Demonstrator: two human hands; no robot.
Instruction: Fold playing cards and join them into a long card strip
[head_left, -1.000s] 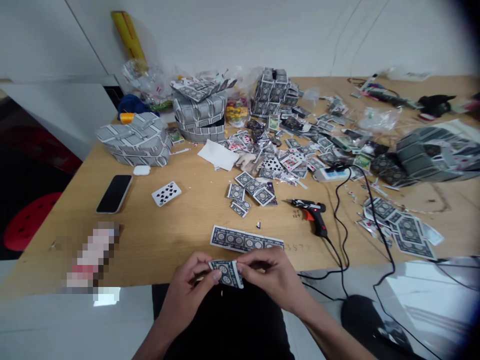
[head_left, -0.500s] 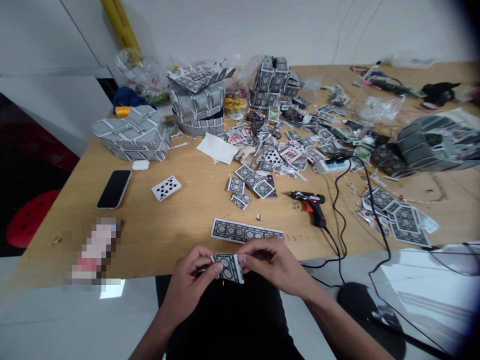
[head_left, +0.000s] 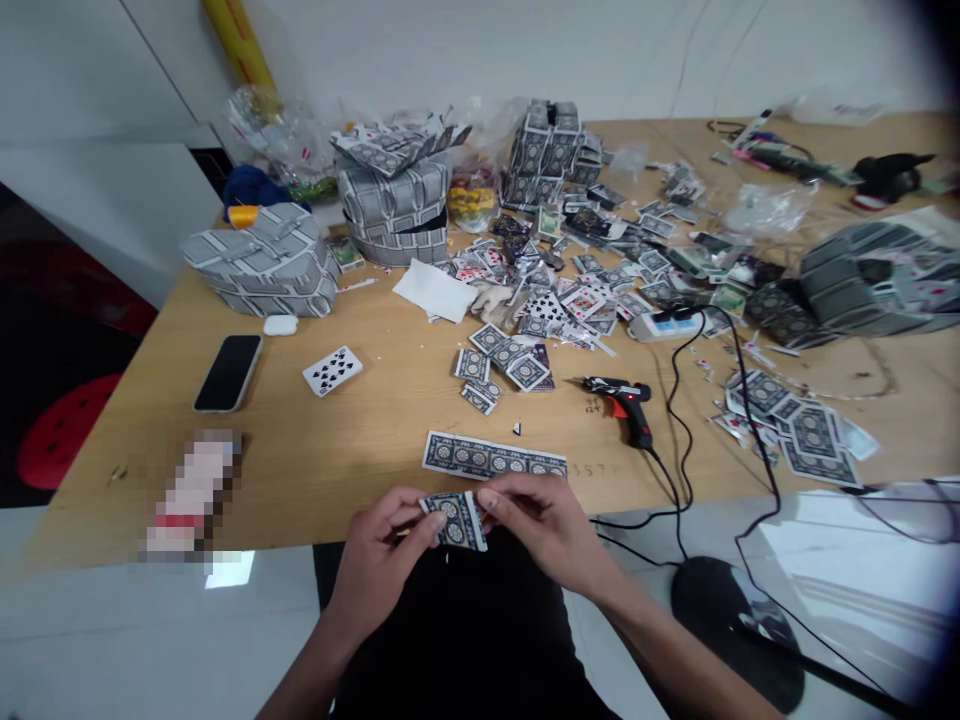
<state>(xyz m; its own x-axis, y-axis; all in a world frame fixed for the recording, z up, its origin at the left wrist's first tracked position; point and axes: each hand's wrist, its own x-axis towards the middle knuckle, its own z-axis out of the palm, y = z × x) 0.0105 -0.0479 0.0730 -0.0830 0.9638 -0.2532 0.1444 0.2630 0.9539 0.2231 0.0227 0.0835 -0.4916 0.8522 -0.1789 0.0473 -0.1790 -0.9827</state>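
Note:
A playing card (head_left: 459, 524) with a dark blue patterned back and white borders is held over my lap, just off the table's front edge. My left hand (head_left: 386, 545) pinches its left side, thumb on the patterned face. At its upper right corner, the thumb and fingers of my right hand (head_left: 544, 525) close on the edge. The fingers behind the card are hidden. Just beyond my hands lies a strip of joined cards (head_left: 480, 458), partly covered by my right hand. Several folded card pieces (head_left: 504, 362) rest farther back.
A glue gun (head_left: 622, 402) with a black cord lies to the right, near a power strip (head_left: 667, 325). Woven card baskets (head_left: 266, 262) stand at the back, around heaped loose cards. On the left are a phone (head_left: 229, 373) and a ten of spades (head_left: 332, 371).
Both hands keep hold of the card, which has tilted slightly. The camera view has shifted a little; the things on the table stay in place.

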